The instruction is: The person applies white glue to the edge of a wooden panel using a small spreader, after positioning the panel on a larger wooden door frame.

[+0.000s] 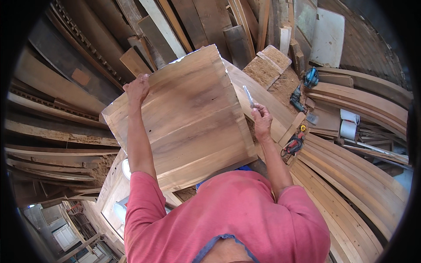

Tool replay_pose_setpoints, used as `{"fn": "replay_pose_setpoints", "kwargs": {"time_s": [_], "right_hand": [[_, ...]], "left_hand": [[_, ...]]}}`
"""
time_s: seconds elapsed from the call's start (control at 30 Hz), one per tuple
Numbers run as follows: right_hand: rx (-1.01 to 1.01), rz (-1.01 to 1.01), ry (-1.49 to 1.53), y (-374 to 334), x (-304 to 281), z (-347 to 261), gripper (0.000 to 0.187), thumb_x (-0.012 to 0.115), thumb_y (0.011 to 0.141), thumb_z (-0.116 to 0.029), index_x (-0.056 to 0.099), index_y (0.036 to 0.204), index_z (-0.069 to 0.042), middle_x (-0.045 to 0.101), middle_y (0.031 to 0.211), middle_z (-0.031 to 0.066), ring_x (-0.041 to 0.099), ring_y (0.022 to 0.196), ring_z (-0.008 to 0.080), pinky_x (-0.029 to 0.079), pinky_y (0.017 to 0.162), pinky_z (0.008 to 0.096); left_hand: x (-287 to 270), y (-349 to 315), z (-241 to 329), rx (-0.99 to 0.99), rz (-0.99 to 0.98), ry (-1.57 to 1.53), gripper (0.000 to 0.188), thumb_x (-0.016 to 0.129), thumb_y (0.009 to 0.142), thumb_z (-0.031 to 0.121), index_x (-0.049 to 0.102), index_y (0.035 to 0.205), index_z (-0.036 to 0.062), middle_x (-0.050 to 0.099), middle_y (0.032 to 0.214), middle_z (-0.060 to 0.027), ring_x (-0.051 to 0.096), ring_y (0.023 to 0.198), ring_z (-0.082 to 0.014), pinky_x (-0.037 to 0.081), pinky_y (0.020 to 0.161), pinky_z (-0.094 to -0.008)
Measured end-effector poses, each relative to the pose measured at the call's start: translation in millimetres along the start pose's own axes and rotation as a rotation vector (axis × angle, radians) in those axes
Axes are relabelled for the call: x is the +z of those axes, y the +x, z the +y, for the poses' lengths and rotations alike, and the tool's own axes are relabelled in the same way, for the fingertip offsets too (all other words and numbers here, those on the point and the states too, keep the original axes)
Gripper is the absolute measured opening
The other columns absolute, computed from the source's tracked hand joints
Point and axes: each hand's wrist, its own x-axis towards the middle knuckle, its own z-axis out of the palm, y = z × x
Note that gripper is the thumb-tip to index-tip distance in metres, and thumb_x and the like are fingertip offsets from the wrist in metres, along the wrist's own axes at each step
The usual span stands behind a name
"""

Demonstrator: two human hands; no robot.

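A wide brown wooden panel (188, 114) lies tilted in front of me, made of several boards joined side by side. White paste-like smears show along its far and right edges. My left hand (138, 88) is closed on the panel's far left edge, fingers curled over it. Just off the panel's right edge, my right hand (262, 119) pinches a slim, flat, whitish tool (248, 95) that points up and away; its exact kind is unclear. The panel rests over a larger pale wooden surface (280, 107).
Planks (101, 35) lean along the far and left sides. To the right lie a teal power tool (311, 78), a dark power tool (297, 100), a red-and-black power tool (294, 143) and long stacked boards (346, 175). Sawdust covers a block (267, 65) at the back.
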Motion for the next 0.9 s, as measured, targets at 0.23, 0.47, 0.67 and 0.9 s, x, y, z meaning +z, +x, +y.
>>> {"fn": "replay_pose_setpoints", "kwargs": {"time_s": [0.23, 0.47, 0.67, 0.9], "right_hand": [[0.055, -0.08, -0.015, -11.3, 8.4, 25.7, 0.017, 0.062, 0.09, -0.002, 0.064, 0.108, -0.001, 0.063, 0.094, -0.0021, 0.055, 0.081, 0.0041, 0.046, 0.076, 0.0199], [0.192, -0.036, 0.1, 2.8, -6.8, 21.6, 0.017, 0.063, 0.09, -0.004, 0.064, 0.106, -0.001, 0.065, 0.095, 0.0017, 0.059, 0.079, 0.0074, 0.05, 0.073, 0.0221], [0.225, -0.117, 0.156, 33.6, 7.2, 7.0, 0.015, 0.062, 0.09, -0.006, 0.064, 0.105, -0.002, 0.066, 0.092, 0.0031, 0.059, 0.071, 0.0076, 0.051, 0.061, 0.023], [0.058, -0.126, 0.044, 41.8, 20.9, 1.9, 0.02, 0.065, 0.089, -0.008, 0.068, 0.107, 0.0, 0.068, 0.09, 0.0011, 0.058, 0.074, 0.0051, 0.048, 0.065, 0.0199]], "left_hand": [[2.0, 3.9, 2.9, 0.077, 0.056, 0.028, 0.041, 0.034, 0.102, 0.043, 0.064, 0.108, 0.0156, 0.071, 0.089, -0.0179, 0.067, 0.094, -0.0357, 0.036, 0.089, -0.0503], [2.5, 3.4, 5.4, 0.072, 0.05, 0.011, 0.041, 0.034, 0.102, 0.042, 0.064, 0.109, 0.0145, 0.071, 0.09, -0.0187, 0.067, 0.094, -0.0373, 0.036, 0.09, -0.0508], [2.0, 5.0, 2.5, 0.075, 0.048, 0.032, 0.042, 0.033, 0.102, 0.042, 0.064, 0.109, 0.0132, 0.071, 0.091, -0.0195, 0.067, 0.094, -0.038, 0.037, 0.09, -0.0512], [2.9, 6.3, -4.0, 0.068, 0.077, 0.044, 0.041, 0.035, 0.101, 0.042, 0.064, 0.109, 0.0138, 0.071, 0.089, -0.0196, 0.067, 0.092, -0.0382, 0.038, 0.089, -0.051]]}}
